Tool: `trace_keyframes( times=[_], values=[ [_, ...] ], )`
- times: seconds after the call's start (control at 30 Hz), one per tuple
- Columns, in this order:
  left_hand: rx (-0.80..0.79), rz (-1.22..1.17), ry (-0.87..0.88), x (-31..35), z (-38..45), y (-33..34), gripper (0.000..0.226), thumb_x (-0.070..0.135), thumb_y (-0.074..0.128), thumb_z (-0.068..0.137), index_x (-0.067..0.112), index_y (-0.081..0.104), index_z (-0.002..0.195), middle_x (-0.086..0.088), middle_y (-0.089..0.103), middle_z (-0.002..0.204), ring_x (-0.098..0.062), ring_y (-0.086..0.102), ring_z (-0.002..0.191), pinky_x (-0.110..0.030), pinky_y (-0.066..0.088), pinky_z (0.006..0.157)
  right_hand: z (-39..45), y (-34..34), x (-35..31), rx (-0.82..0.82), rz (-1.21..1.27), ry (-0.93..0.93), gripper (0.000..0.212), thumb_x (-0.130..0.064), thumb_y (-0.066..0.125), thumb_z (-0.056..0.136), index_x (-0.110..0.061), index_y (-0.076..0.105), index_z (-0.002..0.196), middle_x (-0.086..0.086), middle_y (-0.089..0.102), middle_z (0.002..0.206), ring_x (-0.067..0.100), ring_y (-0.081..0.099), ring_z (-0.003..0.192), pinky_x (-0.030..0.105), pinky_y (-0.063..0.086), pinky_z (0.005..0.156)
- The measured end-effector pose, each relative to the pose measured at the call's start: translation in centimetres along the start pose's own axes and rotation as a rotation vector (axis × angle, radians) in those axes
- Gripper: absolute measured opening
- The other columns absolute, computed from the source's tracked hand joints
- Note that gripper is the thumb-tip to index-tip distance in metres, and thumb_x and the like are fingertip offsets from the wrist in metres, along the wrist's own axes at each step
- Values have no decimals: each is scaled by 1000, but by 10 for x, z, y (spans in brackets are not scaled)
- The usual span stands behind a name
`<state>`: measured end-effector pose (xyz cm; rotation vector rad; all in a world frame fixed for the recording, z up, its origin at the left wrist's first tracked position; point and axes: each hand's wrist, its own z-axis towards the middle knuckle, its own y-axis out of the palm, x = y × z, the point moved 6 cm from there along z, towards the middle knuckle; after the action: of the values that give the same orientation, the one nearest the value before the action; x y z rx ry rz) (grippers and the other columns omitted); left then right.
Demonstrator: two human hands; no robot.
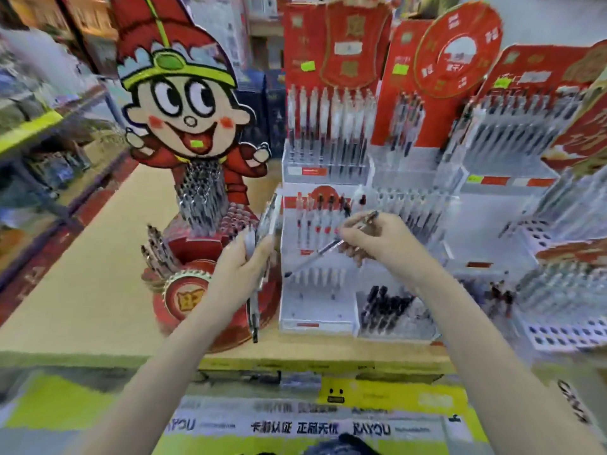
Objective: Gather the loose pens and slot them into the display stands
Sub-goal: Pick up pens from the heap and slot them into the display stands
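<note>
While a cartoon-figure stand (184, 126) full of pens rises at ten o'clock on the wooden shelf (82, 290), the person's left hand (244, 257) grips a bundle of loose pens (262, 244) just right of it, their tips hanging toward six o'clock; at centre the right hand (371, 239) pinches a single pen (331, 246), tilted with its tip toward eight o'clock, over the tiered white display stand (315, 310); the hands are apart, each clamped on pens; red-backed stands (328, 93) holding rows of pens fill twelve to three o'clock.
</note>
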<state>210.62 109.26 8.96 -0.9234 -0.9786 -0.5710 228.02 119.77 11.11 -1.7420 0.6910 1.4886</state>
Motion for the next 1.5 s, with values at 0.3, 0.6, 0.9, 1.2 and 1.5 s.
trace_keyframes(
  times=[0.3,0.6,0.9,1.2,1.5],
  values=[
    [126,-71,-126,-38,-7,-54,38,33,43,96,2,42,74,-17,41,67,-23,41,60,-39,38,65,6,57,-11,-85,-94,-52,17,4,56,89,-12,64,88,1,65,80,4,60,61,19,52,61],
    [315,-26,-292,-80,-29,-109,40,33,42,98,11,33,65,0,27,56,-13,27,48,-23,25,48,32,128,17,-43,-346,-97,17,-6,52,94,-13,54,79,-3,64,67,4,64,55,25,56,62],
    [501,67,-356,-112,-52,-156,50,38,40,98,-8,50,81,-27,47,72,-35,47,67,-35,36,60,68,200,-12,-121,-199,-193,8,-3,56,91,-6,59,85,9,68,76,13,69,62,26,58,58],
    [430,18,-273,-151,-18,-212,48,36,38,99,-8,51,83,-8,40,59,-20,38,53,-29,29,54,91,279,-17,-105,-555,-284,24,-23,56,93,-1,59,82,11,68,76,30,65,70,46,53,67],
    [117,-78,-199,-198,34,-251,44,26,38,100,-6,52,73,-3,40,51,-6,37,41,-14,29,44,84,333,-21,285,-1233,-362,12,-18,73,77,-9,65,78,4,53,40,27,52,31,26,36,30]
  ],
)
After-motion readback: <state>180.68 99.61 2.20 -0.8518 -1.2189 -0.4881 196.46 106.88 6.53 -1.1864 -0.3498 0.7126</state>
